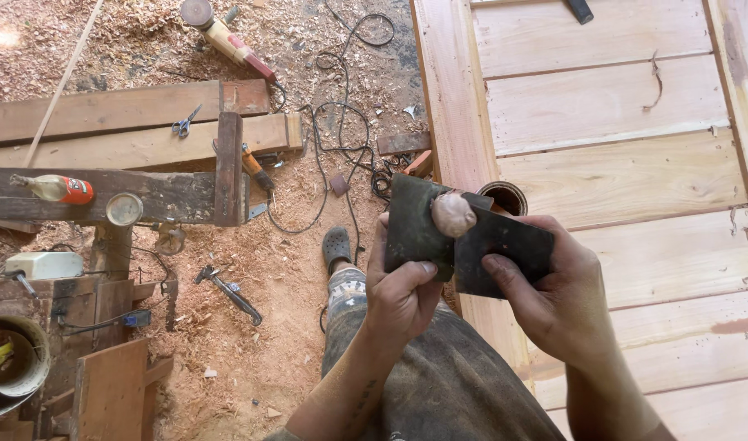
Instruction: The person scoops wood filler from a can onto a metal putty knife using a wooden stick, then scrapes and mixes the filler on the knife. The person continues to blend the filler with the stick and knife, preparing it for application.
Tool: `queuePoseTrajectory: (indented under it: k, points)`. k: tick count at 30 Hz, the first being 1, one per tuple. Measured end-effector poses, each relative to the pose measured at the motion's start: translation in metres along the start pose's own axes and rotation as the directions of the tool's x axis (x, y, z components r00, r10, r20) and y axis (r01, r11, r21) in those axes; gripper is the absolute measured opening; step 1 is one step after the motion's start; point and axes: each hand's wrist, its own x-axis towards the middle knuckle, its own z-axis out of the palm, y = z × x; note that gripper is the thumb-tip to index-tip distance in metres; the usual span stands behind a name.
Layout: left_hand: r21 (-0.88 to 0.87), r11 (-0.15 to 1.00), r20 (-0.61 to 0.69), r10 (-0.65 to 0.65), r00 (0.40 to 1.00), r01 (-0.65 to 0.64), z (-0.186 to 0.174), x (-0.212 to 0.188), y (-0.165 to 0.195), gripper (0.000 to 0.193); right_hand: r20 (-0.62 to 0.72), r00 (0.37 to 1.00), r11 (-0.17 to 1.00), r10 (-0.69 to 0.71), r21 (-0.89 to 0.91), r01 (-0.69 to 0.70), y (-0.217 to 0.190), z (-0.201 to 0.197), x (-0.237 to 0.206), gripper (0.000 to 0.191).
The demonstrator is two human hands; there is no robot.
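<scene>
Holding two dark flat scraper blades, the person works just above the wooden panel's (602, 106) left edge. The left hand (400, 294) pinches the left blade (415, 229), thumb across its lower edge and fingers curled behind. The right hand (553, 298) pinches the right blade (504, 249) between thumb and forefinger. A pinkish putty lump (453, 215) sits where both blades overlap, above the fingertips. A round tin (504, 196) stands on the panel just behind the blades.

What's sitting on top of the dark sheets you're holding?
A pinkish-brown lump of putty sits on the left dark sheet, gripped by the left hand; the right hand holds the right sheet. The lump's underside is hidden.
</scene>
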Motion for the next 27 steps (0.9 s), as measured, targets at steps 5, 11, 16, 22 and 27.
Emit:
queuePoseTrajectory:
  k: [5, 11, 16, 22, 27]
  points:
    - [0.023, 0.999, -0.11, -0.04, 0.993, 0.042, -0.002, 0.004, 0.007, 0.068, 0.149, 0.924, 0.814, -0.352, -0.438, 0.381, -0.032, -0.01, 0.013, 0.027]
    - [-0.005, 0.999, -0.101, -0.054, 0.993, 0.054, -0.008, -0.004, 0.022, 0.075, 0.508, 0.701, 0.373, -0.5, -0.605, 0.704, -0.039, 0.001, 0.013, 0.04]
    - [0.148, 0.988, -0.103, -0.02, 0.994, 0.036, -0.004, -0.013, 0.035, 0.073, 0.599, 0.67, 0.193, -0.439, -0.665, 0.722, -0.029, 0.005, 0.022, 0.037]
    - [0.174, 0.984, -0.026, -0.045, 0.999, 0.049, 0.002, -0.017, 0.055, 0.071, 0.643, 0.571, 0.226, -0.51, -0.54, 0.81, -0.026, 0.017, 0.018, 0.037]
    - [0.423, 0.904, -0.053, -0.052, 0.997, 0.069, 0.0, -0.023, 0.069, 0.067, 0.623, 0.653, 0.229, -0.43, -0.625, 0.746, -0.034, 0.02, 0.024, 0.043]
